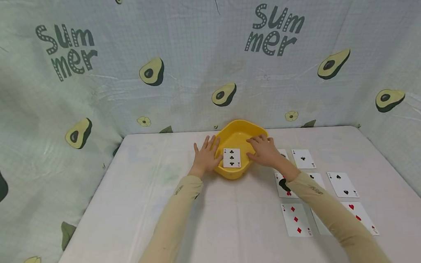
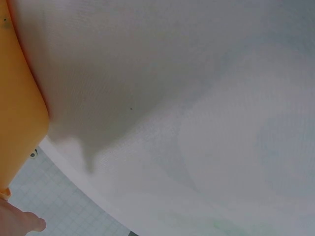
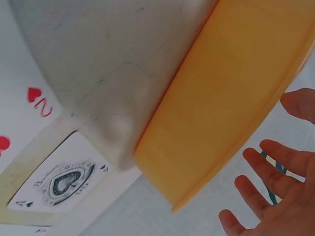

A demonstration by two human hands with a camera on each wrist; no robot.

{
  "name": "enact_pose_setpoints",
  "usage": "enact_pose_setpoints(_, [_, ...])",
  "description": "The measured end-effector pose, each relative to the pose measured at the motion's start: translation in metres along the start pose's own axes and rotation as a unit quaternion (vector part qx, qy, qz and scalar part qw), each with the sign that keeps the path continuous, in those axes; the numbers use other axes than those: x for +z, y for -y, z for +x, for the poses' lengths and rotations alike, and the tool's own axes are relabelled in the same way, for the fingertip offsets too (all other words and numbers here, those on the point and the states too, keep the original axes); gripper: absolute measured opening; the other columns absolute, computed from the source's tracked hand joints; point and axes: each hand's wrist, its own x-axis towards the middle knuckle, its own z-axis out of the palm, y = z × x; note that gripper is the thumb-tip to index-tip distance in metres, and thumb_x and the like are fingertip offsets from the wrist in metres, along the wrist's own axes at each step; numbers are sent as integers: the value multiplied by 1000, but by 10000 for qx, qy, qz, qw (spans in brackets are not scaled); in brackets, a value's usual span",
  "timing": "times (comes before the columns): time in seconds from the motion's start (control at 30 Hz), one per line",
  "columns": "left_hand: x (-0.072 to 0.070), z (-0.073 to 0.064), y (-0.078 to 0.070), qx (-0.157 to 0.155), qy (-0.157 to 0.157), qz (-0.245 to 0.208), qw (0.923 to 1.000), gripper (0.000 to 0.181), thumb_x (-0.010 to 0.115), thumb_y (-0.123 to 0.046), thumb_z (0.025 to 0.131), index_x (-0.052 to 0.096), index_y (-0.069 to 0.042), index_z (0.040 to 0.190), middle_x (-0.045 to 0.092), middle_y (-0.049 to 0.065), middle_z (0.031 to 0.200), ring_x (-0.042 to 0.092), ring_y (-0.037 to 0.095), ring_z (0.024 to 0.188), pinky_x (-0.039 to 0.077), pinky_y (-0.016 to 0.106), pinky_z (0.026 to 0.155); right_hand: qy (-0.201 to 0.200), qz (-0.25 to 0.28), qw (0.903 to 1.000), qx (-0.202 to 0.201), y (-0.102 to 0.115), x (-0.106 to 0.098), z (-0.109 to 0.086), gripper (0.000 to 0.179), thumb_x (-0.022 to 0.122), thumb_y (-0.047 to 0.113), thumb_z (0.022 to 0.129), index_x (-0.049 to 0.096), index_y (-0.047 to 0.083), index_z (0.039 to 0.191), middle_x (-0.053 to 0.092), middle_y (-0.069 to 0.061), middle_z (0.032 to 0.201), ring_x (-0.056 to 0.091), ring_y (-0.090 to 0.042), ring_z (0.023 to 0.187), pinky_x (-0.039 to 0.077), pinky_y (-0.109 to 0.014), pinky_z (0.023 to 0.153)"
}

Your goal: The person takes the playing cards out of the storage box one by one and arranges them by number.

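A yellow plastic basin [image 1: 240, 132] stands near the table's far edge, with a three of clubs [image 1: 231, 158] lying face up inside it. My left hand [image 1: 204, 159] is at the basin's left rim, fingers spread; only part of this hand enters a corner of the left wrist view, next to the basin's wall [image 2: 19, 113]. Over the right rim is my right hand [image 1: 265, 152], its fingers apart and slightly bent. Seen from the right wrist, that hand [image 3: 280, 196] holds nothing, and its fingers are close to the rim. Whether either hand touches the basin I cannot tell.
Several face-up playing cards lie in rows on the right, among them a three of diamonds [image 1: 296, 219], an ace of clubs [image 1: 303, 159] and a two of spades [image 1: 343, 184]. My right forearm partly covers them. A patterned cloth [image 1: 188, 34] hangs behind the table.
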Motion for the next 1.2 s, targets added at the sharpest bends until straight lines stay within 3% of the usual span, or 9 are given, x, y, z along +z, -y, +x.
enact_pose_setpoints(0.3, [4,5,3,-56,107,-179,9998,64,32,-44,93,4,-21,145,4,-1,152,-2,20,141,4,63,105,444,-209,9988,64,14,9,21,52,58,32,83,48,4,126,48,-15,128,38,-36,117,30,-56,93])
enact_pose_setpoints(0.33, [14,12,8,21,-2,-175,9998,64,27,-49,93,0,-23,145,0,-3,152,-6,19,140,0,64,104,540,-213,9983,61,15,10,22,53,58,33,83,47,5,127,47,-15,129,37,-36,118,29,-57,94])
enact_pose_setpoints(0.43, [18,15,10,13,19,-267,9996,65,26,-51,92,-2,-24,144,-1,-3,152,-8,19,140,-2,64,104,835,-184,9963,30,19,9,27,59,60,36,81,46,6,129,45,-15,132,36,-36,121,27,-58,97])
enact_pose_setpoints(0.53, [16,13,9,14,-29,-229,9997,64,29,-48,93,2,-23,145,2,-2,152,-6,20,140,-1,63,104,1103,-102,9938,8,22,9,32,65,64,39,78,44,7,131,42,-14,135,33,-35,124,24,-60,99])
enact_pose_setpoints(0.57, [5,6,4,-73,85,-271,9996,63,34,-42,93,5,-21,145,4,0,152,-3,21,140,2,62,105,1187,-108,9929,-9,23,9,34,68,65,41,77,43,7,132,42,-14,135,32,-35,124,23,-61,99])
enact_pose_setpoints(0.7, [1,1,1,-24,-19,3,10000,62,33,-42,93,7,-19,145,7,1,152,1,21,141,6,61,106,1537,-208,9879,-29,25,13,41,78,67,47,72,39,8,134,38,-12,138,29,-34,126,23,-60,100])
enact_pose_setpoints(0.93, [2,1,2,-14,-110,67,9999,64,35,-43,93,7,-20,145,10,1,152,3,22,140,10,62,105,1780,-346,9834,-2,29,22,50,88,69,52,68,36,6,136,36,-13,140,27,-35,127,21,-61,100])
enact_pose_setpoints(1.2, [5,3,3,-55,-51,34,10000,63,33,-43,93,5,-20,145,6,0,152,1,21,141,5,61,106,2197,-117,9749,338,33,28,54,83,67,50,71,37,7,135,36,-15,140,22,-40,131,14,-65,101])
